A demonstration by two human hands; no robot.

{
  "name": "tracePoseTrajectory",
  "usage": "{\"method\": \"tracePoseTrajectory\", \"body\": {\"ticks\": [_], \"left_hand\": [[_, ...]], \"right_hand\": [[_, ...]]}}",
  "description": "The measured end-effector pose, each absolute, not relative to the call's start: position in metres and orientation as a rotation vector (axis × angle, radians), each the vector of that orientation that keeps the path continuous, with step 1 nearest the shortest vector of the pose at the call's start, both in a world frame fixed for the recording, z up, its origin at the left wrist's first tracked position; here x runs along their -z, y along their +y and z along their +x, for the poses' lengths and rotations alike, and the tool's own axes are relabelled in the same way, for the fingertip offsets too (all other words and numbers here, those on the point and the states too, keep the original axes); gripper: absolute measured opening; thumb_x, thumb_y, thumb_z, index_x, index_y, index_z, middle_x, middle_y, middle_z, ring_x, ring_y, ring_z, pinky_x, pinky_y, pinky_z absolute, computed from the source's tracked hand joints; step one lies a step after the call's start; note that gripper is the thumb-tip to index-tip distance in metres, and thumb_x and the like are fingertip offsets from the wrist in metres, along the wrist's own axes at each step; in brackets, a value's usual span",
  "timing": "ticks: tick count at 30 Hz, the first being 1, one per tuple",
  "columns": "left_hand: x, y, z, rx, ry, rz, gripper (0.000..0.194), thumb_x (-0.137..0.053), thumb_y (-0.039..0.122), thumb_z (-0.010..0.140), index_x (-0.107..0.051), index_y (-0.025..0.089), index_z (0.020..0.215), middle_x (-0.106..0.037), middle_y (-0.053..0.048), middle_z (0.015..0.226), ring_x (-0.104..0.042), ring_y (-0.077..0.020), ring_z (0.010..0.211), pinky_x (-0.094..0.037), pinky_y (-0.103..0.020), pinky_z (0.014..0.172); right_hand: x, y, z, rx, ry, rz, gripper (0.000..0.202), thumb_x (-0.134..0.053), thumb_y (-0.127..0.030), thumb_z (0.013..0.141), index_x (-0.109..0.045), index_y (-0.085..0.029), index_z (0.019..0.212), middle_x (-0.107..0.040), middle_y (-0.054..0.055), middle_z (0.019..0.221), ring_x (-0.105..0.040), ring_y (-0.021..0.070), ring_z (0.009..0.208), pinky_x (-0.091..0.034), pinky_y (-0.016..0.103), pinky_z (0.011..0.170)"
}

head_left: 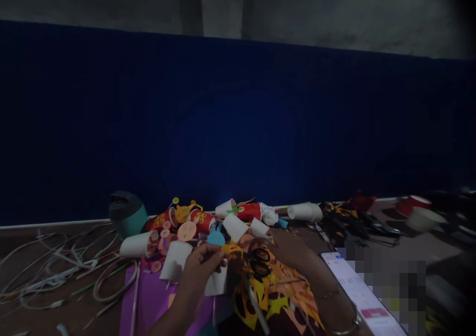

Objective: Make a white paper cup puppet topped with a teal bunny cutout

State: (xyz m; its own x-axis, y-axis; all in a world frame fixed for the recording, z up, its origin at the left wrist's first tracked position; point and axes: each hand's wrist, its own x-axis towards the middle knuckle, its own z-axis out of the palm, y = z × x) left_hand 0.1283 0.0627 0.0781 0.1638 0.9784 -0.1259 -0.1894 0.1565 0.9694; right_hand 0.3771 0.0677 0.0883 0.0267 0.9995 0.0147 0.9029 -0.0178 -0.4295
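My left hand [203,269] is closed, thumb and forefinger pinched at the edge of a small yellow-orange paper piece [233,249]. A blue paper bunny-like cutout [215,236] lies just beyond its fingertips. My right hand [288,246] reaches in from the right, low over the pile beside a white paper cup [259,228]; its fingers are dark and blurred, so their grip is unclear. Below and between the hands are black-handled scissors [260,262] on yellow and orange cut paper scraps [284,296]. Another white paper cup [176,260] stands left of my left hand.
Tangled white cables [55,271] spread at the left near a teal and black speaker [128,214]. Purple paper [148,296] lies in front. Red printed cups [201,220] and more white cups line the back, before a blue panel [238,127]. A lit phone [359,291] lies at right.
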Motion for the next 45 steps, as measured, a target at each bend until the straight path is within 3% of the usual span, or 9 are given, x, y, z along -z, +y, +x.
{"method": "tracePoseTrajectory", "body": {"ticks": [5, 12, 17, 26, 40, 45], "left_hand": [[-0.077, 0.063, 0.129, -1.097, 0.986, 0.994, 0.018, -0.072, 0.03, 0.067, -0.062, 0.015, 0.07, -0.063, 0.0, 0.063, -0.052, -0.0106, 0.06, -0.039, -0.02, 0.058], [-0.071, 0.063, 0.128, -1.103, 0.971, 0.971, 0.017, -0.068, 0.031, 0.072, -0.059, 0.017, 0.068, -0.06, 0.0, 0.062, -0.056, -0.0141, 0.072, -0.038, -0.02, 0.06], [-0.068, 0.063, 0.128, -1.104, 0.969, 0.962, 0.016, -0.068, 0.03, 0.074, -0.059, 0.017, 0.072, -0.061, 0.001, 0.066, -0.053, -0.0123, 0.067, -0.038, -0.021, 0.061], [-0.065, 0.065, 0.129, -1.11, 0.973, 0.985, 0.017, -0.067, 0.032, 0.074, -0.059, 0.017, 0.072, -0.06, 0.001, 0.066, -0.051, -0.0118, 0.065, -0.038, -0.021, 0.061], [-0.061, 0.066, 0.13, -1.108, 0.977, 1.003, 0.017, -0.067, 0.033, 0.073, -0.06, 0.017, 0.072, -0.061, 0.0, 0.067, -0.051, -0.0121, 0.065, -0.039, -0.021, 0.06], [-0.061, 0.066, 0.13, -1.107, 0.978, 1.011, 0.017, -0.068, 0.033, 0.072, -0.06, 0.017, 0.071, -0.061, 0.0, 0.066, -0.052, -0.0125, 0.065, -0.039, -0.021, 0.06]], "right_hand": [[-0.087, 0.067, 0.374, -0.369, -2.07, -2.029, 0.024, -0.047, -0.03, 0.087, -0.067, -0.017, 0.084, -0.07, 0.016, 0.083, -0.064, 0.028, 0.077, -0.039, 0.034, 0.064], [-0.09, 0.072, 0.374, -0.28, -2.086, -2.174, 0.024, -0.045, -0.024, 0.087, -0.068, -0.017, 0.087, -0.072, 0.013, 0.092, -0.065, 0.027, 0.087, -0.04, 0.032, 0.068], [-0.098, 0.074, 0.373, -0.233, -1.986, -2.247, 0.025, -0.043, -0.024, 0.087, -0.065, -0.016, 0.096, -0.071, 0.015, 0.095, -0.065, 0.0277, 0.09, -0.039, 0.031, 0.067], [-0.109, 0.074, 0.376, -0.215, -1.908, -2.251, 0.026, -0.039, -0.022, 0.088, -0.065, -0.019, 0.089, -0.072, 0.01, 0.086, -0.066, 0.0233, 0.08, -0.033, 0.028, 0.06], [-0.107, 0.078, 0.395, -0.228, -1.82, -2.19, 0.028, -0.041, -0.02, 0.087, -0.069, -0.018, 0.086, -0.071, 0.012, 0.084, -0.064, 0.0226, 0.078, -0.032, 0.028, 0.06], [-0.106, 0.077, 0.391, -0.297, -1.9, -2.068, 0.025, -0.043, -0.016, 0.084, -0.068, -0.017, 0.086, -0.071, 0.009, 0.084, -0.062, 0.0182, 0.075, -0.033, 0.025, 0.062]]}}
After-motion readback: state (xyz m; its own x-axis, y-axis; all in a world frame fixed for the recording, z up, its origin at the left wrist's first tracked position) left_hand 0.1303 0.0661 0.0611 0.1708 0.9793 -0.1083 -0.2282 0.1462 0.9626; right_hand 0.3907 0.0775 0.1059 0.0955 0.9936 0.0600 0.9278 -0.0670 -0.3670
